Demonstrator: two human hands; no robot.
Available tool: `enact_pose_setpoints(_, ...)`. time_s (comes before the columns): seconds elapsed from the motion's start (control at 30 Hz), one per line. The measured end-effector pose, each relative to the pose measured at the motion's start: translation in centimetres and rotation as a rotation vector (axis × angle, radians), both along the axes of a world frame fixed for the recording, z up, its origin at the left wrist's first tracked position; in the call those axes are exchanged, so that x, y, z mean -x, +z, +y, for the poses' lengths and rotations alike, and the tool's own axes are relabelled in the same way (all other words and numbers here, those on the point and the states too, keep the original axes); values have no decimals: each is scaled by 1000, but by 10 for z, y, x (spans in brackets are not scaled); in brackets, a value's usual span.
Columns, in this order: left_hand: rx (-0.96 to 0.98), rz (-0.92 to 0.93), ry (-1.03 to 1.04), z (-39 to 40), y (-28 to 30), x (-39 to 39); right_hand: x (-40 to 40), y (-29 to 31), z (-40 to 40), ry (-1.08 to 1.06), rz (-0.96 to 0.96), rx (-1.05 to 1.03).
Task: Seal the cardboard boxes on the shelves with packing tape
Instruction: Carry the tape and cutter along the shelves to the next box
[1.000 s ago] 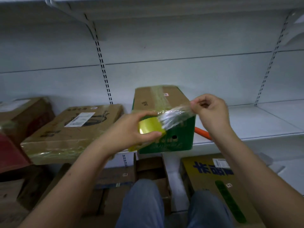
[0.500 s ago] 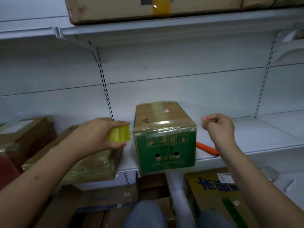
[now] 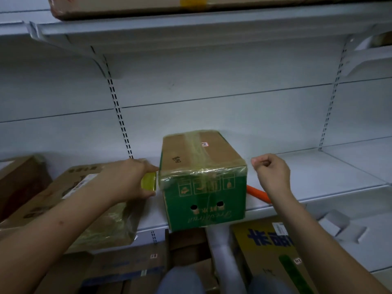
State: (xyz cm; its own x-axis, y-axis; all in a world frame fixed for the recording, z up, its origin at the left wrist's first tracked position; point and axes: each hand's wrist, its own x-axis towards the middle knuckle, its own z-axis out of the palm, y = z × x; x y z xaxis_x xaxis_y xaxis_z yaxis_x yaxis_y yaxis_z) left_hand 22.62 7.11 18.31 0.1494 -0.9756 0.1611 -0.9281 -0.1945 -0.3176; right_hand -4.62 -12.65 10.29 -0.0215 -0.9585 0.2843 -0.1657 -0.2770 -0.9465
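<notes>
A green and brown cardboard box (image 3: pixel 203 196) stands on the white middle shelf (image 3: pixel 318 177), with clear tape across its top and around its upper front edge. My left hand (image 3: pixel 127 181) grips a yellow tape roll (image 3: pixel 149 181) pressed close to the box's left side. To the right of the box my right hand (image 3: pixel 272 172) is held as a closed fist by the upper right corner; a tape end pinched in it cannot be made out.
A flat brown box (image 3: pixel 70 200) wrapped in tape lies left of the green box, with another box (image 3: pixel 19 181) at the far left. An orange tool (image 3: pixel 257 193) lies behind my right wrist. Boxes (image 3: pixel 273 253) stand on the floor below. A taped box (image 3: pixel 169 5) sits on the upper shelf.
One second ago I stretched tape in front of the box between both hands. Since then the tape has gone onto the box's front edge and my left hand has brought the roll against its left side.
</notes>
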Motion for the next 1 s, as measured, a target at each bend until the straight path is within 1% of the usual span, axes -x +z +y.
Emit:
enact_pose_setpoints(0.13, -9, -130, 3, -12, -19, -2, -16, -19, -5, 188, -100, -77)
enact_pose_setpoints(0.17, -27, -116, -4, -13, -23, -3, -19, -25, -8, 206, -106, -83)
enact_pose_setpoints(0.23, -39, -13, -67, -12, -27, -5, -16, -28, -11, 197, -36, -40)
enact_pose_setpoints(0.3, -13, 61, -162, -8, -26, -3, -8, -27, -10, 77, 117, 2)
enact_pose_setpoints(0.33, -5, 73, -173, -8, -27, -2, -3, -23, -5, -7, 157, 65)
enact_pose_setpoints(0.37, 11, 70, -166, -8, -28, -1, 1, -22, -1, -84, 166, 191)
enact_pose_setpoints(0.4, 27, 56, -152, -10, -28, 2, 4, -19, 6, -123, 163, 367)
enact_pose_setpoints(0.43, 38, 29, -137, -12, -30, 4, 3, -18, 10, -102, 211, 527)
enact_pose_setpoints(0.47, 49, 5, -120, -15, -32, 6, 0, -21, 11, -36, 295, 666)
enact_pose_setpoints(0.5, 58, -16, -103, -17, -34, 7, -5, -30, 9, 53, 373, 754)
enact_pose_setpoints(0.53, 64, -35, -92, -18, -35, 7, -8, -38, 7, 140, 422, 781)
enact_pose_setpoints(0.63, 60, -81, -58, -21, -35, 9, -8, -45, 3, 261, 488, 766)
enact_pose_setpoints(0.7, 63, -65, -41, -22, -35, 5, -4, -45, 1, 318, 481, 697)
enact_pose_setpoints(0.73, 61, -43, -38, -23, -35, 4, -2, -49, 0, 300, 426, 639)
enact_pose_setpoints(0.77, 65, -13, -41, -23, -36, 2, -1, -58, -6, 225, 352, 557)
enact_pose_setpoints(0.8, 75, 18, -36, -24, -37, 0, 2, -70, -16, 123, 322, 472)
enact_pose_setpoints(0.83, 84, 42, -27, -24, -37, -1, 6, -83, -27, 28, 393, 392)
enact_pose_setpoints(0.87, 85, 62, -20, -24, -36, -3, 11, -96, -39, 13, 579, 347)
enact_pose_setpoints(0.93, 65, 106, -16, -25, -35, -3, 17, -113, -55, 127, 1055, 287)
enact_pose_setpoints(0.97, 45, 123, -6, -26, -33, -1, 17, -113, -59, 156, 1198, 254)
enact_pose_setpoints(1.0, 32, 140, 5, -25, -30, 5, 17, -109, -62, 158, 1251, 218)
